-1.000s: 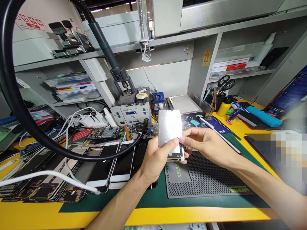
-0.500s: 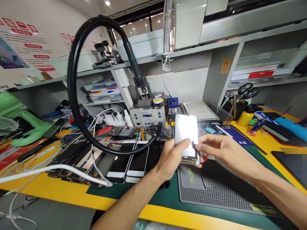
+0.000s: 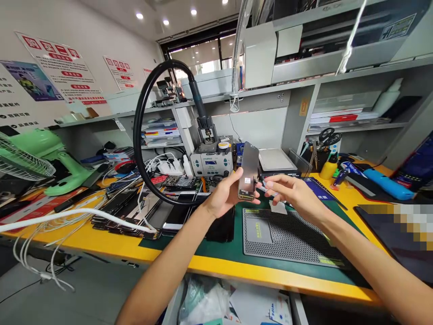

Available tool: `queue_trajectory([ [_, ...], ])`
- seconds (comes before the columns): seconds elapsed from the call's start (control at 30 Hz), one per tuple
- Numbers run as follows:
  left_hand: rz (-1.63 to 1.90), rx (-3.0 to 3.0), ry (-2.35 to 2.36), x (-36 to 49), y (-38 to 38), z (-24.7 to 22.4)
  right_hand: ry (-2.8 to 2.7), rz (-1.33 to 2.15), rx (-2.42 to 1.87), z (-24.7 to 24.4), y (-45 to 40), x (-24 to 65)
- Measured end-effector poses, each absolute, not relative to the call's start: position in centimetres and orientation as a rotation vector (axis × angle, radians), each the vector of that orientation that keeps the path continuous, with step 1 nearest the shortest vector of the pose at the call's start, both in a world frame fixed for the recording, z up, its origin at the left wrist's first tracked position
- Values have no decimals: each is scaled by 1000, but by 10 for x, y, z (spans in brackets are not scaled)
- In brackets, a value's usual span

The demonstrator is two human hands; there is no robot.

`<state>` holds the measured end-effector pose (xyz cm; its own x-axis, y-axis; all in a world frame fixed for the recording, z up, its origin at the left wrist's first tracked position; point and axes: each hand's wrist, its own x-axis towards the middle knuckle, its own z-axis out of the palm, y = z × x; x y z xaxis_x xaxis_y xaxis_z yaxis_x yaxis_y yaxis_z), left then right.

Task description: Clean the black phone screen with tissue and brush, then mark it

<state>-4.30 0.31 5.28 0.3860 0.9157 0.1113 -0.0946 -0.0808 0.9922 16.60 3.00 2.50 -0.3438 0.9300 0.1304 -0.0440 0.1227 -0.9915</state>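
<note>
My left hand is closed around a phone screen panel, thumb along its left edge, fingertips showing past the right. The panel is held upright and tilted, with its dark back side, a small white label and a strip of circuitry at the lower end towards me. A small black flex cable sticks out from its right edge. Just right of that cable is my right hand, thumb and forefinger brought together; whether anything small is between them is hidden. Below both hands lies a grey perforated repair mat, with a white scrap at its top edge.
Left of the hands lie several phones and screens, with a black hose looping above. Behind stands a hot-air station. A green fan and white cables are far left. Under the table edge, a drawer stands open.
The panel has turned, from a bright white face to a dark, narrower one. My right hand has shifted slightly away from its edge. The view has tilted, bringing the open drawer into sight.
</note>
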Motion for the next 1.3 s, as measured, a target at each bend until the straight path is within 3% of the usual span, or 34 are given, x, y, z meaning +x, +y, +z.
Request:
queue_trajectory([
  [0.27, 1077, 1879, 1470, -70, -26, 69, -1591, 1495, -816, 27, 29, 171],
  [0.4, 768, 2286, 1912, -55, -41, 59, -1666, 1555, -784, 26, 18, 159],
  [0.53, 576, 2401, 2024, -33, -45, 54, -1650, 1538, -825, 18, 16, 152],
  [0.77, 227, 2587, 1718, -63, -38, 86, -1465, 1654, -957, 12, 40, 173],
  [0.87, -211, 2743, 1208, -82, -41, 81, -1388, 1716, -975, 11, 50, 182],
  [0.97, -464, 2750, 1123, -88, -42, 63, -1312, 1761, -986, 9, 54, 184],
  [1.3, -462, 2781, 1018, -86, -27, 53, -1272, 1831, -1010, 4, 55, 182],
])
